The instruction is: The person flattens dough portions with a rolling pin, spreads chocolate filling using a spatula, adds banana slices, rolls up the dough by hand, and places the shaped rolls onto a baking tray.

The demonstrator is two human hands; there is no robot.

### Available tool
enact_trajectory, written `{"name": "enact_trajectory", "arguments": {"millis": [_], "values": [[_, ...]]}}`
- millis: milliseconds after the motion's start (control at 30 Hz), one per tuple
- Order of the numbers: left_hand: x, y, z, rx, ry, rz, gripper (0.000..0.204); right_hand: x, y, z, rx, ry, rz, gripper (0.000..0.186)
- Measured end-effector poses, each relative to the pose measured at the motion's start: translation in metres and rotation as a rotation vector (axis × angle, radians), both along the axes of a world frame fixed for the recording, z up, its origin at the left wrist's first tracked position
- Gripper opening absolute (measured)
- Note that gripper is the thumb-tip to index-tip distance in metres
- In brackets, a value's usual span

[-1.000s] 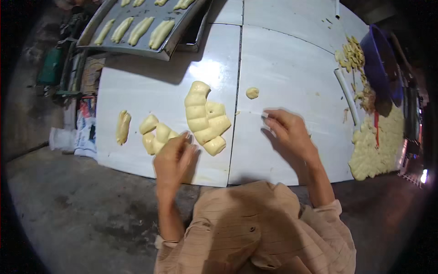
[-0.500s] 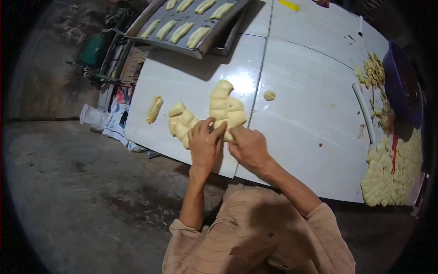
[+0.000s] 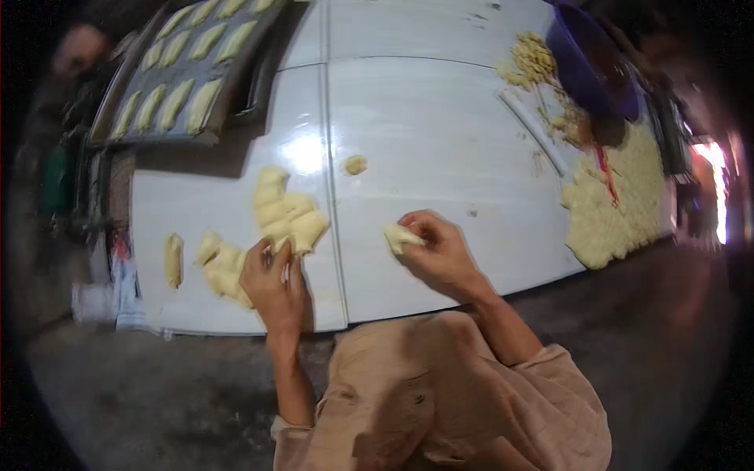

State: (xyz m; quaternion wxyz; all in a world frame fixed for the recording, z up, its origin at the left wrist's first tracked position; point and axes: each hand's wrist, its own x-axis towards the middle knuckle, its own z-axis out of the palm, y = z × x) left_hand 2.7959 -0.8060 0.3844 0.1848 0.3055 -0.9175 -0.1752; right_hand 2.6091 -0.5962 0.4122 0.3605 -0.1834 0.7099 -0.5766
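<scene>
A pale yellow piece of dough is pinched between the thumb and fingers of my right hand, held over the white table. My left hand is closed at the near end of a joined cluster of dough pieces, its fingertips gripping the dough there. Just left of that hand lies a second cluster of dough pieces, partly covered by it. Farther left rests one oblong dough roll. A small round bit of dough sits beyond the table's seam.
At the far left a metal tray bears rows of shaped dough rolls. To the right are a purple basin, a pile of yellow slices, a pale rod, and a wide dough sheet with a red-handled tool on it.
My right hand has come away from the dough cluster to the right, with a torn-off piece in its fingers. My left hand stays at the cluster. The view has turned to the right.
</scene>
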Motion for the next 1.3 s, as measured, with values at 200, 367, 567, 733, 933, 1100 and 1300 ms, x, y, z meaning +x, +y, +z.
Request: {"name": "enact_trajectory", "arguments": {"millis": [200,367,567,733,933,1100,1300], "values": [[-0.023,0.049,0.02,0.577,0.13,-0.194,0.056,0.018,0.025,-0.013,-0.118,-0.191,-0.021,0.027],[-0.067,0.086,0.025,1.291,0.045,-0.305,0.043,0.009,0.046,-0.021,-0.058,-0.1,0.199,0.038],[-0.057,0.094,0.018,1.166,0.14,-0.044,0.034,-0.027,0.125,-0.044,0.426,0.923,-0.144,0.068],[-0.048,0.099,0.019,1.13,0.324,0.205,0.036,-0.019,0.089,-0.066,0.619,0.939,0.089,0.097],[-0.068,0.102,0.026,0.975,0.431,0.232,0.035,-0.008,0.056,-0.073,0.182,0.936,0.65,0.092],[-0.048,0.12,0.05,1.041,0.371,0.359,0.041,-0.087,0.199,-0.062,0.756,1.084,0.18,0.09],[-0.029,0.161,0.068,1.074,0.103,-0.054,0.037,-0.072,0.149,-0.029,0.517,1.035,0.347,0.063]]}}
